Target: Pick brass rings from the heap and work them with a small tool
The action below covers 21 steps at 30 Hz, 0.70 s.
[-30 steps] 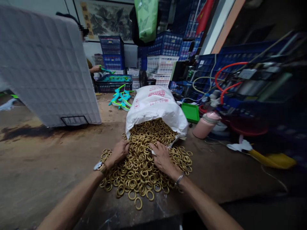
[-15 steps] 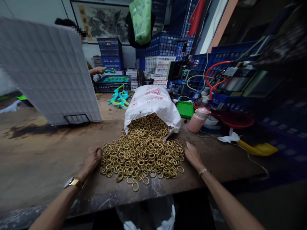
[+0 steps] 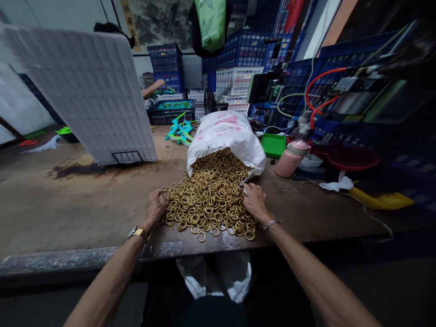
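A pile of brass-coloured rings [image 3: 211,200] spreads over the table from the mouth of a white printed sack [image 3: 225,129] lying on its side. At the pile's left edge, my left hand [image 3: 156,208] has its fingers curled against the outer rings. What those fingers hold, if anything, is hidden. My right hand [image 3: 255,200] is at the pile's right side, just below the lower corner of the sack's opening. Its fingers are bent together over the rings, and I cannot make out what is in them.
A white ribbed panel [image 3: 91,95] stands on the table [image 3: 85,213] at left. Teal toy-like pieces [image 3: 180,131] lie behind the sack. To the right are a green tray [image 3: 273,145], a pink bottle [image 3: 293,159] and a machine with orange hoses [image 3: 354,95]. Another person's hand [image 3: 157,86] shows behind the panel.
Both my hands have moved inward against the pile, the right one now over its edge rings. The view has shifted, and the other person's hand has risen slightly.
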Each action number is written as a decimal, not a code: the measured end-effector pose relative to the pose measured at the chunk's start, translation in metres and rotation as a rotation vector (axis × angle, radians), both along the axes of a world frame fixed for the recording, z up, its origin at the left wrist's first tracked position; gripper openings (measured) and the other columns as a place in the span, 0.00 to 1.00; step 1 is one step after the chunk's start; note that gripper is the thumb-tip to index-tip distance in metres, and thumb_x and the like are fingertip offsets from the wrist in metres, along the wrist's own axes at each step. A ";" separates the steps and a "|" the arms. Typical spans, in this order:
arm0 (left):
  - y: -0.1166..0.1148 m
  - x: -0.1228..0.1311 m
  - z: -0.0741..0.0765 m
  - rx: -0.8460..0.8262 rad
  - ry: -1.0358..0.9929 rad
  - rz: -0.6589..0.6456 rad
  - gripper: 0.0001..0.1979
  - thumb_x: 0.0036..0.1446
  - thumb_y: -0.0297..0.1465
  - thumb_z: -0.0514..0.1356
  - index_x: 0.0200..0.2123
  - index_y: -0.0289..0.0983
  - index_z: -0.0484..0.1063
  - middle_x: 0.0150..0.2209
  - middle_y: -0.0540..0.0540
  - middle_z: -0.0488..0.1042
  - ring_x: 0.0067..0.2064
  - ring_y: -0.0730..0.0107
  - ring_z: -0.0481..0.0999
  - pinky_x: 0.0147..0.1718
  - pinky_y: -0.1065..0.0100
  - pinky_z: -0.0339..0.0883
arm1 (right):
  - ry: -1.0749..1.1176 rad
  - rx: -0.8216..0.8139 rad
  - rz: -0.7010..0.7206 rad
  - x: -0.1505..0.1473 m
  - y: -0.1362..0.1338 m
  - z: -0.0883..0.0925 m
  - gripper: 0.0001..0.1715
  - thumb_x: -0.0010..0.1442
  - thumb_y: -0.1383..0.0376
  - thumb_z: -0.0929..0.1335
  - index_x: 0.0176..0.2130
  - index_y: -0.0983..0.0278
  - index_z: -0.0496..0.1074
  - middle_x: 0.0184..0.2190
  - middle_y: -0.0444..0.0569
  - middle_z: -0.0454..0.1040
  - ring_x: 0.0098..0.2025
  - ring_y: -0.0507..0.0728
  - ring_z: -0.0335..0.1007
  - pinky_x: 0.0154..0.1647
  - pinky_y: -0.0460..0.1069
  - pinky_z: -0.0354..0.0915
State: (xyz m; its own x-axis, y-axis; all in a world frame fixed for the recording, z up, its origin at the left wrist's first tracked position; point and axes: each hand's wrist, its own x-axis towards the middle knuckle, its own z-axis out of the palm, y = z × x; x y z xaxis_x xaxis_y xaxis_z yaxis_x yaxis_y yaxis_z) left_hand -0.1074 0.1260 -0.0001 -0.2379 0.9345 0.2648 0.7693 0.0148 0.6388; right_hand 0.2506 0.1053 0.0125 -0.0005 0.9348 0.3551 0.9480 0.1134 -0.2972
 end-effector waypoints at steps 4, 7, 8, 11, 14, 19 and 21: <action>-0.033 0.006 0.010 0.068 -0.130 0.113 0.17 0.54 0.32 0.43 0.42 0.32 0.65 0.39 0.40 0.70 0.42 0.62 0.67 0.40 0.64 0.61 | 0.096 0.128 0.084 -0.019 -0.043 0.013 0.24 0.50 0.74 0.58 0.47 0.64 0.63 0.45 0.52 0.66 0.46 0.59 0.59 0.46 0.52 0.54; -0.080 0.031 0.012 0.031 -0.246 0.047 0.16 0.53 0.35 0.47 0.40 0.35 0.66 0.32 0.46 0.71 0.32 0.67 0.69 0.31 0.69 0.63 | 0.177 0.039 0.235 -0.048 -0.082 0.003 0.19 0.50 0.75 0.57 0.41 0.62 0.65 0.38 0.50 0.69 0.40 0.55 0.64 0.39 0.48 0.58; -0.098 0.042 0.010 -0.008 -0.384 -0.023 0.15 0.52 0.36 0.49 0.39 0.36 0.68 0.30 0.47 0.71 0.30 0.68 0.68 0.30 0.70 0.62 | 0.162 -0.024 0.262 -0.059 -0.093 -0.003 0.18 0.50 0.75 0.58 0.39 0.62 0.65 0.36 0.49 0.69 0.38 0.55 0.65 0.38 0.47 0.59; -0.145 0.078 0.002 -0.200 -0.693 -0.212 0.12 0.49 0.37 0.54 0.34 0.38 0.71 0.23 0.50 0.67 0.26 0.71 0.65 0.26 0.71 0.60 | 0.103 -0.143 0.198 -0.087 -0.115 -0.016 0.13 0.52 0.74 0.59 0.36 0.61 0.64 0.32 0.46 0.69 0.35 0.54 0.66 0.33 0.46 0.58; -0.170 0.104 -0.013 -0.314 -0.882 -0.291 0.12 0.47 0.40 0.57 0.30 0.38 0.72 0.22 0.50 0.66 0.24 0.73 0.62 0.24 0.72 0.57 | 0.009 -0.193 0.109 -0.101 -0.118 -0.022 0.11 0.53 0.71 0.60 0.38 0.60 0.62 0.34 0.46 0.70 0.34 0.55 0.68 0.29 0.46 0.56; -0.166 0.111 -0.032 -0.438 -1.029 -0.298 0.18 0.43 0.46 0.59 0.28 0.36 0.70 0.18 0.53 0.61 0.17 0.79 0.54 0.16 0.75 0.47 | -0.024 -0.265 0.018 -0.105 -0.109 -0.020 0.17 0.54 0.70 0.62 0.45 0.61 0.59 0.35 0.48 0.73 0.33 0.56 0.71 0.27 0.47 0.55; -0.162 0.108 -0.033 -0.488 -1.072 -0.283 0.19 0.42 0.47 0.59 0.29 0.36 0.69 0.17 0.55 0.59 0.16 0.81 0.52 0.15 0.75 0.44 | -0.045 -0.296 0.003 -0.106 -0.108 -0.019 0.18 0.54 0.70 0.61 0.46 0.62 0.59 0.36 0.50 0.73 0.34 0.57 0.71 0.29 0.48 0.55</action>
